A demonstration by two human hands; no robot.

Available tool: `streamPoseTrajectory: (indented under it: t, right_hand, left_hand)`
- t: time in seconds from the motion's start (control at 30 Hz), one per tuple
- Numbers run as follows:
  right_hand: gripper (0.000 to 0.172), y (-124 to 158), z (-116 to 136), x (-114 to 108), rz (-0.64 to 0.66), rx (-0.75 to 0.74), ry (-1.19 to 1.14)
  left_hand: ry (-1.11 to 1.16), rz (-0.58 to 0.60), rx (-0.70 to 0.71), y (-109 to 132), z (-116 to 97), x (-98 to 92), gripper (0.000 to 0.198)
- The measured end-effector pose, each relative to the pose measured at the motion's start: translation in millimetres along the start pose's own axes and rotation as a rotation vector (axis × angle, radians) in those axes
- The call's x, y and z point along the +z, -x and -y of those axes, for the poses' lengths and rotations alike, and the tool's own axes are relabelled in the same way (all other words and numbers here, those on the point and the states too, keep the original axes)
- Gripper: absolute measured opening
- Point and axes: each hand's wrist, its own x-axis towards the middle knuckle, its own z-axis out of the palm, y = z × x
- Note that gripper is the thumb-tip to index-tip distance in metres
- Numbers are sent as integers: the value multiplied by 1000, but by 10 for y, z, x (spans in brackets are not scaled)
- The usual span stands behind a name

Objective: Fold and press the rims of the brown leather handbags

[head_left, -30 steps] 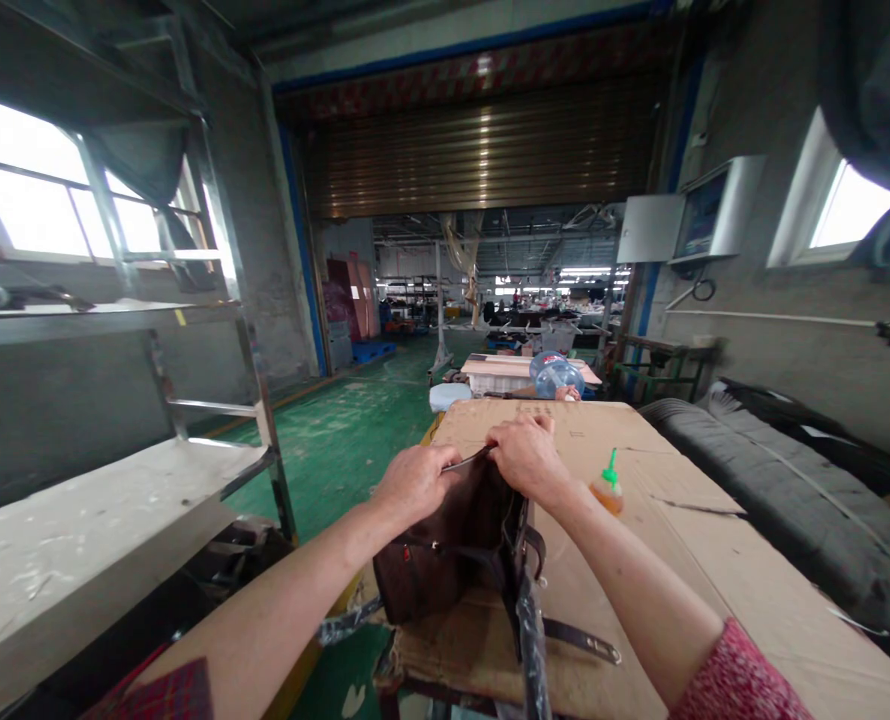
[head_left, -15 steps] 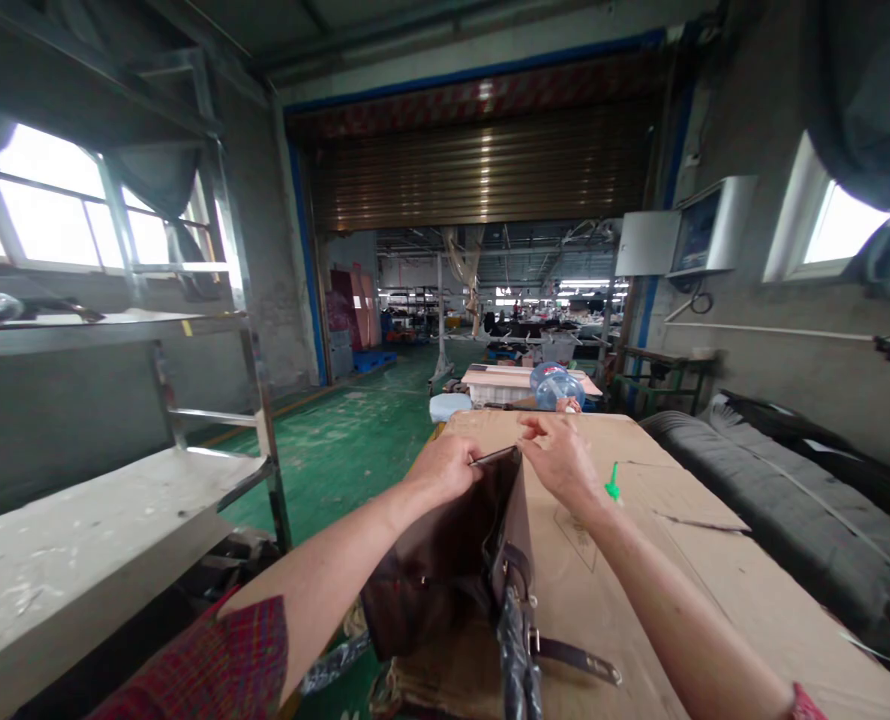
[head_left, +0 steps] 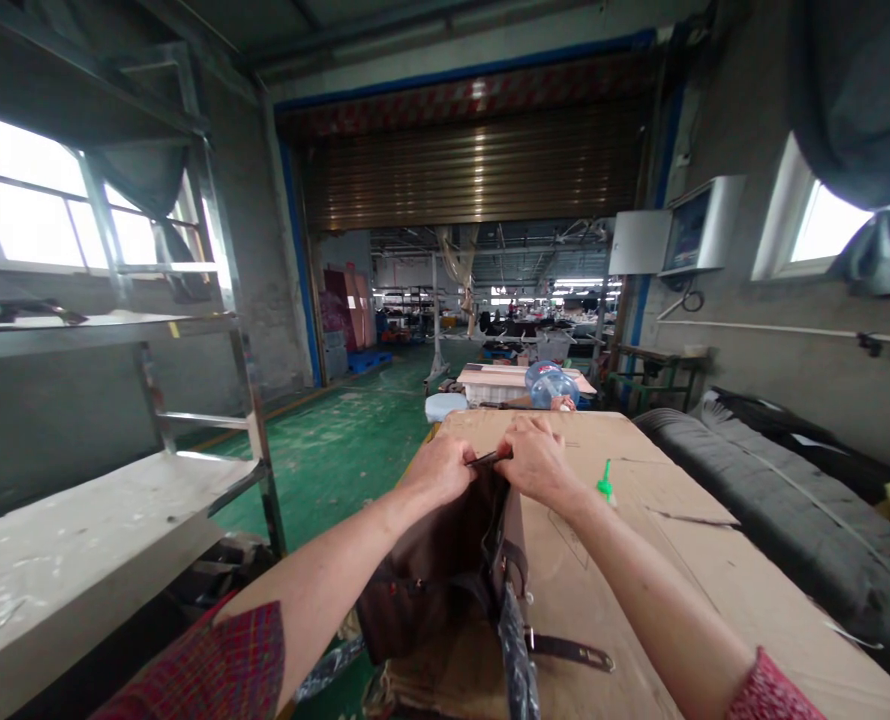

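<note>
A dark brown leather-like handbag point(head_left: 445, 560) stands at the near edge of a cardboard-covered table point(head_left: 640, 580). My left hand point(head_left: 449, 468) pinches the bag's far upper edge. Close beside it, my right hand point(head_left: 531, 455) is closed on the same edge, and a short stretch of the rim shows between the two. A plastic-wrapped handle point(head_left: 516, 650) hangs at the bag's near side, and a strap with a metal end point(head_left: 571, 652) lies on the cardboard. The fingertips of both hands are partly hidden.
A small bottle with a green nozzle point(head_left: 605, 483) stands right of my right forearm. Grey fabric rolls point(head_left: 775, 500) lie along the right side. A metal rack with pale shelves point(head_left: 100, 530) is on the left. Blue water jugs point(head_left: 551, 385) sit beyond the table's far end.
My right hand has moved left along the bag's edge, closer to my left hand, and its fingers have closed down on the rim. The view has shifted slightly.
</note>
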Motion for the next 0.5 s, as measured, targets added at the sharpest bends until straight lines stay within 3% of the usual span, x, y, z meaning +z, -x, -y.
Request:
streamPoseTrajectory:
  t: [0.17,0.33,0.5]
  right_hand:
    - [22,-118,27,38,31,-22,230]
    - [17,-129,-9,74,58,-69,227]
    - [24,-74,-40,133,-47,-24,223]
  left_hand:
    - [-12,21,-11,1,-13,-14,20]
    - [-4,1,-25,-7,23,-13,17]
    - [21,4,-29,-26,47,-1,17]
